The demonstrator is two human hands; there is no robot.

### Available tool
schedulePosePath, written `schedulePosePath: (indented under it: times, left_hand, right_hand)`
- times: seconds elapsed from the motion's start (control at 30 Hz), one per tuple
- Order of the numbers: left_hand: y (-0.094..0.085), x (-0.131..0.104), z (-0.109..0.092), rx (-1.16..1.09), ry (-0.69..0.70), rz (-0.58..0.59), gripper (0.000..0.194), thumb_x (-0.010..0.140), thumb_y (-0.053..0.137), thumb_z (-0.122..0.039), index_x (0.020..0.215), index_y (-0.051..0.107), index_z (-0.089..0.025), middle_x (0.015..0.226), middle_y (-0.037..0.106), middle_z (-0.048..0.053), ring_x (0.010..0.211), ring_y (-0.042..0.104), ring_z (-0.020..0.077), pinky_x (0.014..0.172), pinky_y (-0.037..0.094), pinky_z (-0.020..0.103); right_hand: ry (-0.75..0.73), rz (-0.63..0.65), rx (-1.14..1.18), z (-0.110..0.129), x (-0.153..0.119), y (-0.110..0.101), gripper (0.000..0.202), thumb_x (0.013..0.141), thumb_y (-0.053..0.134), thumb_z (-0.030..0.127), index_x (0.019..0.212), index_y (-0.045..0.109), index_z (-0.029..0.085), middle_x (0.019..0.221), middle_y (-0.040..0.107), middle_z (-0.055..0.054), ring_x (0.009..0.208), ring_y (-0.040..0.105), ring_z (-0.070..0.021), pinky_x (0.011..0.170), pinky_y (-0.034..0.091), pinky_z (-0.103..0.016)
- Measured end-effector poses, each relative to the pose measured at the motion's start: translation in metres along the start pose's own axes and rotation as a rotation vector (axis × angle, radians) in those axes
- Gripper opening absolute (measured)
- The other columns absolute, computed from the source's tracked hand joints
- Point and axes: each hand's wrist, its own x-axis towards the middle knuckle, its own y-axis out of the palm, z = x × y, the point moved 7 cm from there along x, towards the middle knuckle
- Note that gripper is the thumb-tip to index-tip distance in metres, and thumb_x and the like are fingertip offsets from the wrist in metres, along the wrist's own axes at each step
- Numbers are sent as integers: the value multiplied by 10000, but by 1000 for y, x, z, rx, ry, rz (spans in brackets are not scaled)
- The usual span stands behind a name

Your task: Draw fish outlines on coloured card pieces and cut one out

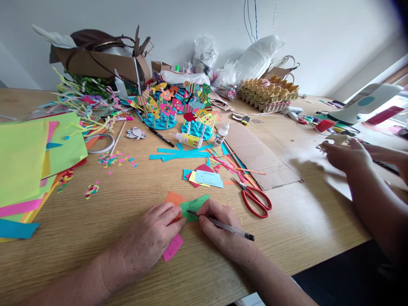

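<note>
Pen (232, 228) grasped by the right hand (225, 214) meets green paper (195, 203) on the desk (287, 221); left hand (157, 227), unclenched, rests over orange paper (172, 197) alongside. Drawing seems the step; the next move likely needs steady strokes.

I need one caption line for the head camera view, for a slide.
Right hand holding a pen to green paper, left hand resting over orange paper, red-handled scissors nearby.
</note>
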Motion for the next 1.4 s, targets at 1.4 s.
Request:
schedulePosePath:
  times: [1.4]
  left_hand:
    - [6, -4, 1, 24, -18, 63, 227, 901, 427, -73, 978, 627, -150, 1006, 587, 96, 945, 550, 244, 783, 537, 379]
  right_hand:
    - [-24, 25, -43, 2, 1, 6, 117, 707, 457, 107, 690, 484, 220, 517, 467, 65, 491, 456, -116, 504, 353, -222]
